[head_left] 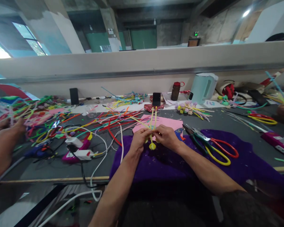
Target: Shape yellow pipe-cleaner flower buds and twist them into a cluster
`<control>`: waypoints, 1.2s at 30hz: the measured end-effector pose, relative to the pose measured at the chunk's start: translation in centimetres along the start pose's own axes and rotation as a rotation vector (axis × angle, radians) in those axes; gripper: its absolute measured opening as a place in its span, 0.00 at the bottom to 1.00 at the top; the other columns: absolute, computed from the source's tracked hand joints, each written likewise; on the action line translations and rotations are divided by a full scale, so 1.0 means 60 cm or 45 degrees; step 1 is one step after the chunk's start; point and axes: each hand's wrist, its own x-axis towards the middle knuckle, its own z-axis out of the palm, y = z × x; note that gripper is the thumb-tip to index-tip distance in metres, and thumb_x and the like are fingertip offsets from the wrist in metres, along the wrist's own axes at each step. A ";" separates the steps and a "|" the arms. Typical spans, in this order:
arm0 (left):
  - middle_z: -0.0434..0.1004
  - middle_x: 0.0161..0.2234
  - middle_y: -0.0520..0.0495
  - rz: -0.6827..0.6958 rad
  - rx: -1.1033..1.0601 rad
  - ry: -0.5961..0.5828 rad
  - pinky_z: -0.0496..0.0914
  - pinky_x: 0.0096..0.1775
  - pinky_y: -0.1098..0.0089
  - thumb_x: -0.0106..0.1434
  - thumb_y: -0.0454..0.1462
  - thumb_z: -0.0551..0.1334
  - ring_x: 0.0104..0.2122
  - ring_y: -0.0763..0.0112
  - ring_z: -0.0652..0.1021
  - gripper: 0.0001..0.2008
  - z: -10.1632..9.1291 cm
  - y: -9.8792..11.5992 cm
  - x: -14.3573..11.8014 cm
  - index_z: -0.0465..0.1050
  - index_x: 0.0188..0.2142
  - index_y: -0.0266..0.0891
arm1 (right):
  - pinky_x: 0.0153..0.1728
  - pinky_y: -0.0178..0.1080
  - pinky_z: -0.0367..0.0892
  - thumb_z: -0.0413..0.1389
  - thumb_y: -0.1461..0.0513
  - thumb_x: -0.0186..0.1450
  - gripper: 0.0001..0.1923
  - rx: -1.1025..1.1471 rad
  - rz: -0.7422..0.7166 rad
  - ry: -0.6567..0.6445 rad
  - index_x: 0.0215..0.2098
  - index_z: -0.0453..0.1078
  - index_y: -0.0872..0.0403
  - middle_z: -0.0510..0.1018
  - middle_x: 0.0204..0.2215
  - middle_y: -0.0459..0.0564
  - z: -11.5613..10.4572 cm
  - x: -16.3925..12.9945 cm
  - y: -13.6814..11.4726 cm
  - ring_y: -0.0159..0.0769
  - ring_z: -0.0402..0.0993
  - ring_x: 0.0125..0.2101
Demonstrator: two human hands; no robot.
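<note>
My left hand (139,139) and my right hand (166,136) meet above a purple cloth (161,164) and pinch a bundle of yellow pipe cleaners (152,121). The stems stick up and away from me between my fingers. A small yellow coiled ball (152,146) hangs just below my fingertips. A pink sheet (165,122) lies right behind my hands.
Red-handled scissors and yellow-handled pliers (215,148) lie right of my hands. A heap of coloured pipe cleaners (85,121), a glue gun (79,151) and white cables lie to the left. Another person's hands (4,129) work at far left. A kettle (203,87), bottle (175,90) and phone (156,99) stand behind.
</note>
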 end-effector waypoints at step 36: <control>0.70 0.18 0.52 -0.211 -0.319 -0.200 0.61 0.21 0.77 0.42 0.38 0.68 0.17 0.79 0.69 0.11 -0.012 -0.018 0.015 0.70 0.22 0.32 | 0.12 0.29 0.50 0.54 0.59 0.51 0.09 0.774 0.687 -0.145 0.18 0.63 0.55 0.62 0.10 0.38 0.015 0.008 -0.002 0.24 0.55 0.11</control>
